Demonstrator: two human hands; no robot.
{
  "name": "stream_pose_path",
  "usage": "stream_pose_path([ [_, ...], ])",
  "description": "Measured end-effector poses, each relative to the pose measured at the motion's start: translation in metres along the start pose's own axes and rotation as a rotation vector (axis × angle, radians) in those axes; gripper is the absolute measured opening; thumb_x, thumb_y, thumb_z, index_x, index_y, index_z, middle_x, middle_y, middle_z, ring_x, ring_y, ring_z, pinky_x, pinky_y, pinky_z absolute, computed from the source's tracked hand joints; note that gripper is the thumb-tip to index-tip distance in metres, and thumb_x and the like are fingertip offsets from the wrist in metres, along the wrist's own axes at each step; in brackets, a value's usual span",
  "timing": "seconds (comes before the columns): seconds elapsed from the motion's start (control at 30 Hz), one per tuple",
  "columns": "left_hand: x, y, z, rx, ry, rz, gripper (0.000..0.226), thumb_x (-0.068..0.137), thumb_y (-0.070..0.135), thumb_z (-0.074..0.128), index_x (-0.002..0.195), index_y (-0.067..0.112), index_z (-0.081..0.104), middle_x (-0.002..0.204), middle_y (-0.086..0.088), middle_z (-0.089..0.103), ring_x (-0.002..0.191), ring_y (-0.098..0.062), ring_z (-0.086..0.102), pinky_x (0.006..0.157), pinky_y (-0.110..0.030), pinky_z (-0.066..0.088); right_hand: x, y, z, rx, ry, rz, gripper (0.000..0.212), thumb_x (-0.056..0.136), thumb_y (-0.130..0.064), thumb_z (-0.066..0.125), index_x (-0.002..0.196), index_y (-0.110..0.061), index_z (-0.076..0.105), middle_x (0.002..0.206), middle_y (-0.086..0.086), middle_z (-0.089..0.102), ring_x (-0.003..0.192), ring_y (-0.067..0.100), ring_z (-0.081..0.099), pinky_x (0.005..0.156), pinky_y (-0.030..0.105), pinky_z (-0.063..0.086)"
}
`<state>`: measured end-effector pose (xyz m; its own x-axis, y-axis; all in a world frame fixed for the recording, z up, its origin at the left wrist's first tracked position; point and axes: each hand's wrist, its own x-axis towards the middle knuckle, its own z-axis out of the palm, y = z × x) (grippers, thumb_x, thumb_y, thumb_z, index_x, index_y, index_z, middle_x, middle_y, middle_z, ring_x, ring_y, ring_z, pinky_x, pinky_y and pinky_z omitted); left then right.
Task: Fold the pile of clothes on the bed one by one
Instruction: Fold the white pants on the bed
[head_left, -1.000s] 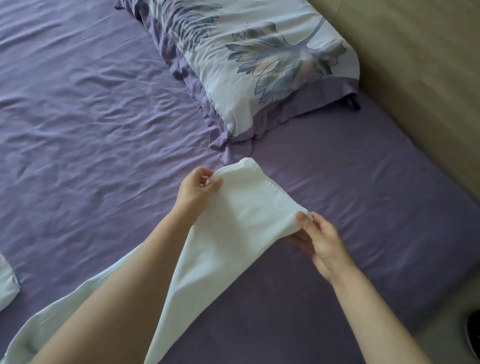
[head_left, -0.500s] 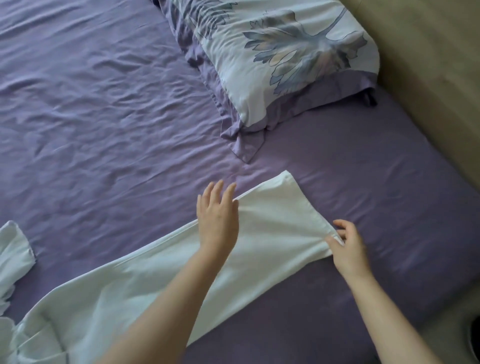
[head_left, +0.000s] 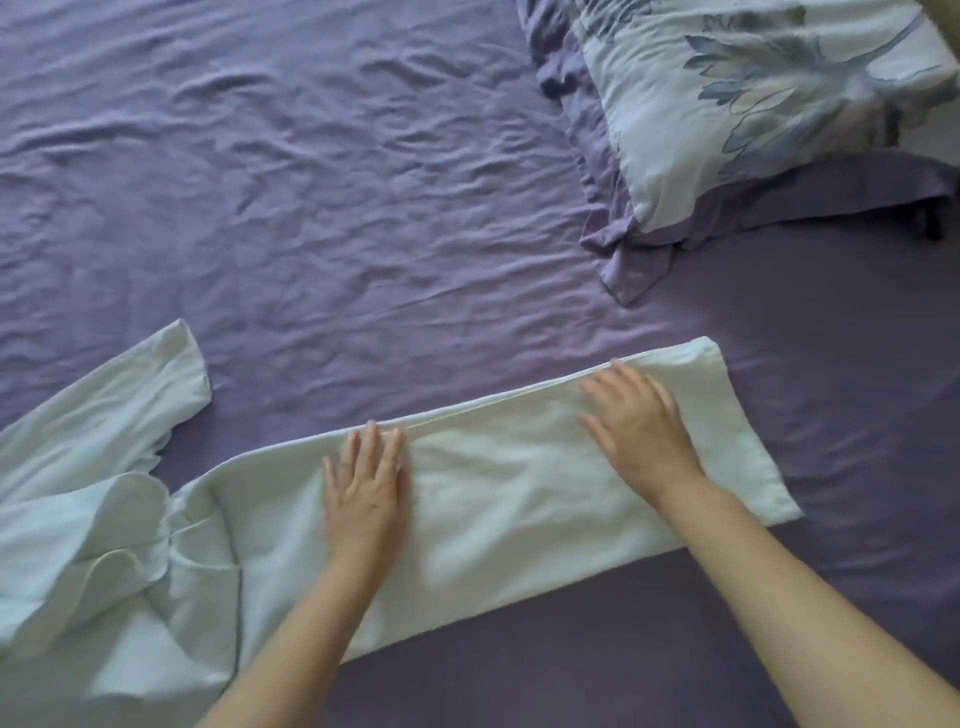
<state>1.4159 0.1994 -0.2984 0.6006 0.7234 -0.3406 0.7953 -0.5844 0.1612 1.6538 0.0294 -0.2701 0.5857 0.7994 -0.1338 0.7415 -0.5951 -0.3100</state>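
A pale mint-white pair of trousers (head_left: 493, 493) lies on the purple bed sheet (head_left: 311, 208). One leg stretches flat from the lower left to the right, its hem near the middle right. The other leg (head_left: 119, 395) bends away at the far left, and the waist part is bunched at the lower left. My left hand (head_left: 366, 488) rests flat on the middle of the stretched leg, fingers apart. My right hand (head_left: 641, 426) lies flat on the same leg nearer the hem, fingers spread. Neither hand grips the cloth.
A pillow (head_left: 753, 104) with a blue leaf print and purple border lies at the top right, a short way beyond the trouser hem. Wrinkled sheet spreads across the top and left.
Both hands let go of the trouser hem they held up. The leg now lies flat on the bed, and both palms press on it. The view shifted left.
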Motion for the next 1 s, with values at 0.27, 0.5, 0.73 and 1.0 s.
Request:
stream_pose_path([
  [0.27, 0.02, -0.05, -0.021, 0.04, 0.135, 0.002, 0.043, 0.094, 0.018, 0.053, 0.137, 0.018, 0.048, 0.141, -0.01, 0.047, 0.131, -0.03, 0.04, 0.105, -0.042, 0.028, 0.048, -0.126, 0.064, -0.036, -0.092, -0.268, 0.029, 0.075, -0.025, 0.077, 0.101, -0.016, 0.069, 0.093, 0.009, 0.065, 0.088, 0.027, 0.061, 0.089, 0.041, 0.045],
  [0.5, 0.071, -0.087, -0.042, -0.031, 0.189, -0.103, 0.016, 0.091, 0.027, 0.057, 0.097, 0.015, 0.066, 0.102, -0.008, 0.06, 0.104, -0.03, 0.047, 0.076, -0.035, 0.023, 0.094, -0.12, 0.067, -0.147, -0.074, -0.164, 0.023, 0.095, -0.033, 0.049, 0.104, -0.017, 0.065, 0.108, 0.007, 0.059, 0.104, 0.029, 0.049, 0.09, 0.037, 0.027],
  [0.73, 0.027, -0.045, -0.023, -0.266, 0.311, -0.085, 0.034, 0.08, 0.008, 0.068, 0.115, 0.009, 0.063, 0.131, -0.021, 0.048, 0.126, -0.041, 0.04, 0.106, -0.052, 0.034, 0.025, -0.133, 0.078, -0.177, -0.133, -0.356, 0.059, 0.091, -0.047, 0.037, 0.146, -0.027, 0.028, 0.154, 0.012, 0.026, 0.144, 0.03, 0.013, 0.114, 0.056, 0.01],
  [1.0, -0.074, -0.01, 0.01, -0.086, 0.021, 0.428, 0.057, 0.088, 0.058, 0.042, 0.134, 0.027, 0.053, 0.149, -0.012, 0.038, 0.139, -0.036, 0.03, 0.11, -0.061, 0.024, -0.042, -0.046, 0.052, -0.143, -0.294, 0.108, 0.067, 0.084, -0.063, 0.008, 0.146, -0.039, 0.019, 0.158, -0.005, 0.008, 0.146, 0.016, -0.003, 0.115, 0.043, -0.004],
])
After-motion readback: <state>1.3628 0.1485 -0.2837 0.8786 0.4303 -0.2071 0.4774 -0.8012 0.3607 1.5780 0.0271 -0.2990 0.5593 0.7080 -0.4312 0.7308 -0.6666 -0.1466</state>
